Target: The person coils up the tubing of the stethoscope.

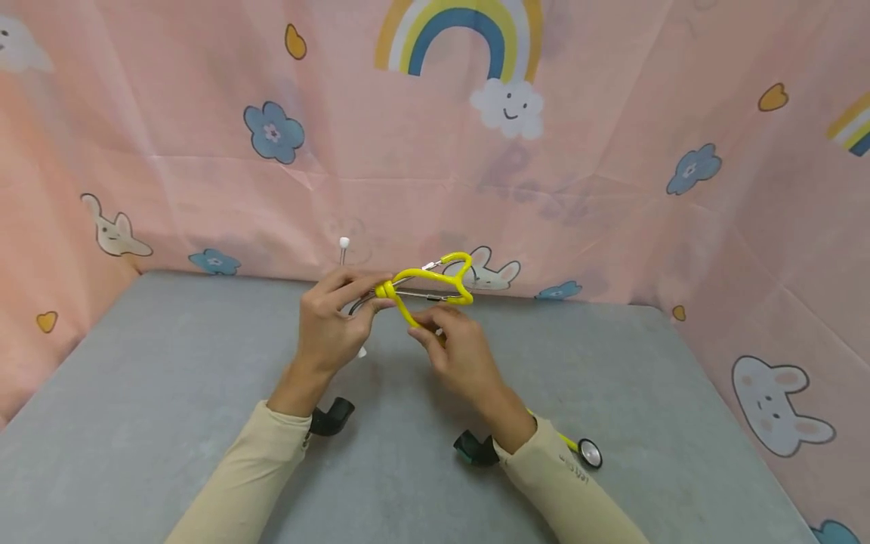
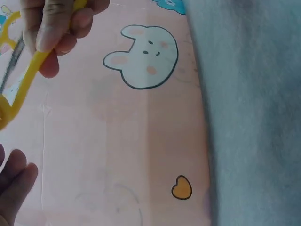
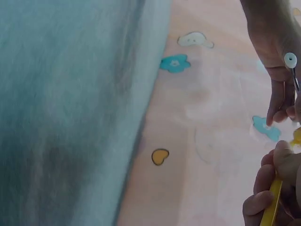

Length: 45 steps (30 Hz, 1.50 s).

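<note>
A person held a yellow stethoscope [image 1: 423, 273] above a gray table [image 1: 204, 378], its looped section stretched left to right between the hands and the pink backdrop [image 1: 612, 166]. The left hand [image 1: 329, 321] pinched it between thumb and fingers beside a yellow wrap [image 1: 384, 290] around the metal ear tubes [image 1: 431, 265]; the forked bend pointed right, away from that hand. White ear tips [image 1: 344, 242] showed on the left hand's far and near sides. From the wrap, the loose length of tubing [image 1: 408, 316] slanted toward the near right, straight into the right hand [image 1: 458, 351], whose thumb and fingers closed around it just beside the wrap. The round chest piece [image 1: 590, 453] lay to the near right, past the right sleeve [image 1: 571, 483], closer to the right hand than to the left.
</note>
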{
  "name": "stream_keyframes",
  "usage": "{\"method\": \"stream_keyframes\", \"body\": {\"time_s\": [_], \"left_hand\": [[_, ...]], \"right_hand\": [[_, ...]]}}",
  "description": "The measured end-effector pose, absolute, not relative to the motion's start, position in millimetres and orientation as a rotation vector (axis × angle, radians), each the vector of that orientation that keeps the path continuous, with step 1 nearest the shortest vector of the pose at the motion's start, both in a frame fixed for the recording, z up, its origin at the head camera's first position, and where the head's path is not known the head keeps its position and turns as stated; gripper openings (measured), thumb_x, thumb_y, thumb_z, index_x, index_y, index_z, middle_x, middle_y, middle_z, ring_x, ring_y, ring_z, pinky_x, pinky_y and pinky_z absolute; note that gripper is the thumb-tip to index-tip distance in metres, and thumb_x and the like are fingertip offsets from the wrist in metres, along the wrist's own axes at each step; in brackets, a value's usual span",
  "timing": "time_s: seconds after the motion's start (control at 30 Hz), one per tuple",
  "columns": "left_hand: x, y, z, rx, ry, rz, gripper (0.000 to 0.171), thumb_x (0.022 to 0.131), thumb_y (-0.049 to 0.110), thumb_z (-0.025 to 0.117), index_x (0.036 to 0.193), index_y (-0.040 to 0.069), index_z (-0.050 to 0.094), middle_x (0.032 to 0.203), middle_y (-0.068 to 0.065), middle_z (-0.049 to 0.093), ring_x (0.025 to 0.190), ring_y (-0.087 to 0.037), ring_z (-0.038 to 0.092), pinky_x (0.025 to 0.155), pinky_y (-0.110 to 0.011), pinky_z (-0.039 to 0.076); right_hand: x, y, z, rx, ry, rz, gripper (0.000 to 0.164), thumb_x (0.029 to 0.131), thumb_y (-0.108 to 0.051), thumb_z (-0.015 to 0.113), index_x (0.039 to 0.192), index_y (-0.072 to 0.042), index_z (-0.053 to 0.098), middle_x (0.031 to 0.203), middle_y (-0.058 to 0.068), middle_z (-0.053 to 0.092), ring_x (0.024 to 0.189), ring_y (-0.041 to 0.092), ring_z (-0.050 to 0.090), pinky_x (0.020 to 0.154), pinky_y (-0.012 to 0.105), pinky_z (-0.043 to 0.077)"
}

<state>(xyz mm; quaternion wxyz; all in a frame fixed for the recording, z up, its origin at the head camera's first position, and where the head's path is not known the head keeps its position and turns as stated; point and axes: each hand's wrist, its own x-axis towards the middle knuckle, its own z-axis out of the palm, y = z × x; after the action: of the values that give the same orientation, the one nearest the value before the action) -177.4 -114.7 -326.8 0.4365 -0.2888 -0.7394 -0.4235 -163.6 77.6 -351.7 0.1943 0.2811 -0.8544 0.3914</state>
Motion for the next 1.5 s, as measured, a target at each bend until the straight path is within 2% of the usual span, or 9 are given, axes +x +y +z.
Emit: {"method": "stream_keyframes", "body": {"time_s": [0.1,0.3,0.4,0.67,0.83,0.93,1.13,1.3,1.5], "left_hand": [[-178.1,-114.8,-328.3,-0.666,-1.862,-1.037,0.028,0.072,0.006,0.087,0.099,0.002,0.079,0.09,-0.012,0.074,0.075,-0.022,0.067,0.069,-0.02,0.052],[-178.6,-115.5,-329.8,-0.555,-1.896,-1.093,0.033,0.069,0.008,0.089,0.1,0.004,0.079,0.092,-0.011,0.075,0.077,-0.024,0.071,0.071,-0.029,0.058],[-178.5,-116.1,-330.2,-0.515,-1.93,-1.093,0.033,0.068,0.008,0.09,0.099,0.005,0.079,0.093,-0.009,0.076,0.078,-0.024,0.071,0.072,-0.029,0.058],[-174.9,-112.5,-328.9,-0.552,-2.036,-0.859,0.028,0.073,0.012,0.088,0.099,0.006,0.08,0.088,-0.007,0.072,0.07,-0.02,0.059,0.057,-0.027,0.045],[-172.9,-109.1,-331.3,-0.595,-2.087,-0.727,0.03,0.072,0.013,0.088,0.099,0.005,0.08,0.083,-0.008,0.067,0.068,-0.021,0.058,0.055,-0.029,0.049],[-172.3,-107.5,-333.1,-0.665,-2.145,-0.655,0.029,0.071,0.016,0.089,0.097,0.006,0.081,0.081,-0.007,0.065,0.072,-0.021,0.059,0.06,-0.03,0.053],[-168.9,-106.2,-332.1,-0.888,-2.266,-0.619,0.026,0.07,0.022,0.088,0.093,0.012,0.081,0.076,0.0,0.059,0.072,-0.015,0.052,0.063,-0.025,0.049],[-169.9,-108.3,-331.1,-1.106,-2.244,-0.721,0.028,0.07,0.017,0.088,0.096,0.009,0.08,0.078,0.002,0.062,0.073,-0.011,0.05,0.062,-0.021,0.045],[-170.8,-108.9,-330.1,-1.333,-2.207,-0.98,0.027,0.072,0.014,0.086,0.096,0.006,0.08,0.081,0.001,0.066,0.073,-0.007,0.053,0.061,-0.017,0.046]], "right_hand": [[-161.3,77.0,-350.6,0.827,-2.36,0.984,0.018,0.088,-0.009,0.074,0.105,-0.004,0.072,0.092,0.005,0.069,0.075,0.013,0.061,0.065,0.024,0.055],[-154.4,78.0,-341.8,0.906,-2.324,0.71,0.021,0.086,-0.005,0.076,0.107,-0.003,0.071,0.092,0.005,0.066,0.075,0.015,0.064,0.065,0.024,0.056],[-152.3,80.1,-337.0,0.922,-2.354,0.58,0.021,0.086,-0.004,0.076,0.107,-0.004,0.072,0.09,0.004,0.065,0.075,0.014,0.062,0.066,0.025,0.055],[-150.6,88.7,-328.5,0.922,-2.352,0.478,0.02,0.083,-0.002,0.078,0.102,-0.007,0.074,0.092,0.003,0.067,0.086,0.018,0.066,0.078,0.03,0.059],[-151.8,93.7,-326.5,0.922,-2.313,0.552,0.019,0.083,-0.001,0.078,0.101,-0.006,0.073,0.093,0.005,0.067,0.09,0.02,0.066,0.079,0.03,0.059],[-153.8,97.2,-325.3,0.913,-2.272,0.568,0.017,0.081,-0.002,0.079,0.097,-0.005,0.074,0.092,0.006,0.067,0.089,0.021,0.065,0.077,0.03,0.059],[-160.2,105.5,-324.3,0.915,-2.131,0.588,0.011,0.078,-0.003,0.082,0.087,-0.007,0.078,0.083,0.004,0.072,0.078,0.02,0.061,0.068,0.028,0.056],[-167.6,113.5,-326.6,0.926,-2.048,0.703,0.011,0.078,-0.003,0.082,0.085,-0.011,0.08,0.082,0.004,0.075,0.078,0.019,0.062,0.065,0.028,0.054],[-177.7,125.9,-328.0,1.043,-2.019,0.962,0.017,0.07,-0.002,0.086,0.084,-0.011,0.081,0.081,0.002,0.077,0.074,0.016,0.064,0.061,0.022,0.049]]}}
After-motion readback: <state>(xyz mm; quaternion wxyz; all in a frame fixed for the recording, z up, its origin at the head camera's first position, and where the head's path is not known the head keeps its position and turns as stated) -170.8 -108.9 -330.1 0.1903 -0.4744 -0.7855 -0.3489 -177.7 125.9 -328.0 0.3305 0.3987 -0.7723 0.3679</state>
